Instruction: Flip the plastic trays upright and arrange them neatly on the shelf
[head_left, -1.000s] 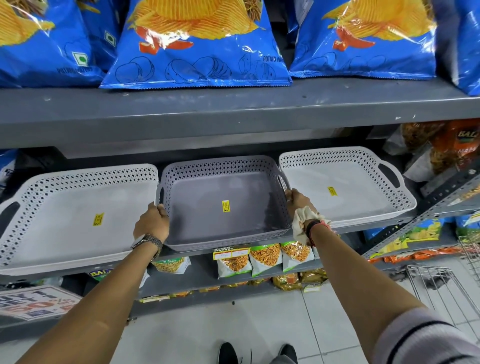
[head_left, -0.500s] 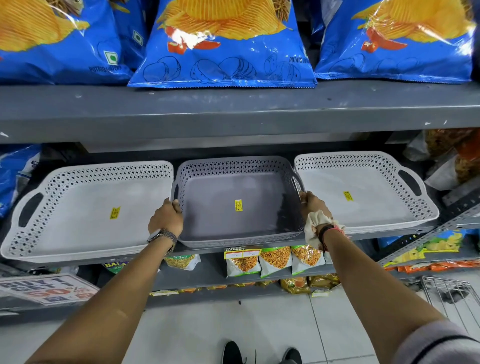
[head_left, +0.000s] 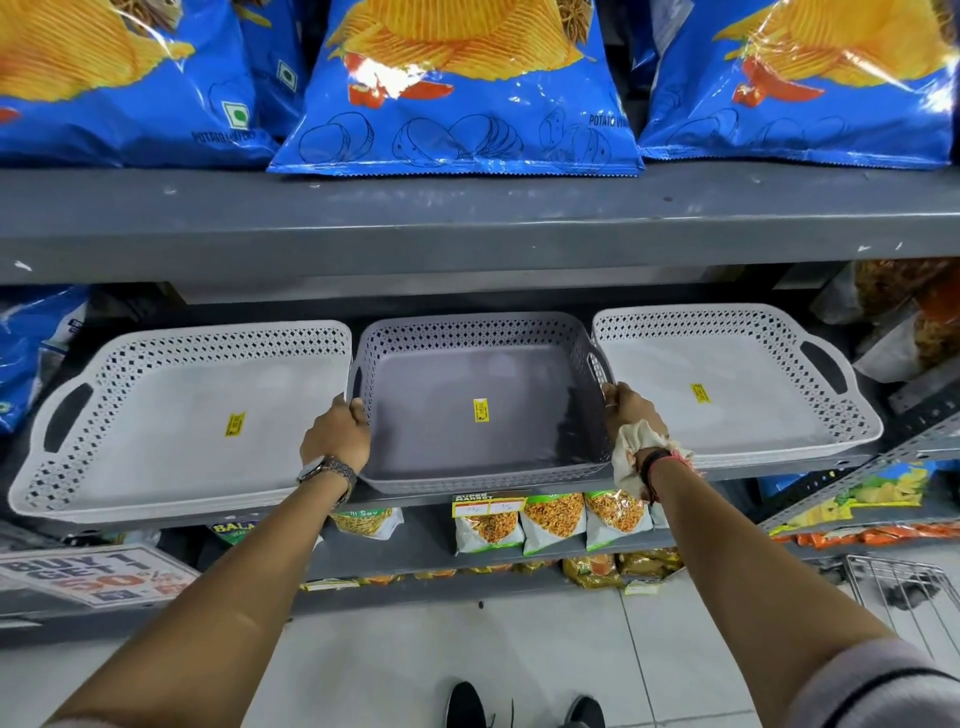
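Note:
Three perforated plastic trays sit upright side by side on the grey middle shelf (head_left: 415, 501). The darker grey tray (head_left: 483, 410) stands in the centre, with a yellow price sticker on its floor. My left hand (head_left: 337, 434) grips its left handle and my right hand (head_left: 626, 408) grips its right handle, a cloth wrapped at that wrist. A white tray (head_left: 171, 421) lies to the left and another white tray (head_left: 727, 389) to the right, both close against the grey one.
Blue crisp bags (head_left: 457, 88) fill the shelf above, overhanging its edge. Small snack packets (head_left: 550, 519) line the shelf below. A sale sign (head_left: 98, 574) sits at lower left, a wire basket (head_left: 914, 592) at lower right, white floor tiles underfoot.
My hands have kept their hold on the grey tray's handles. The view has shifted a little, and the tray sits slightly deeper on the shelf between the white ones.

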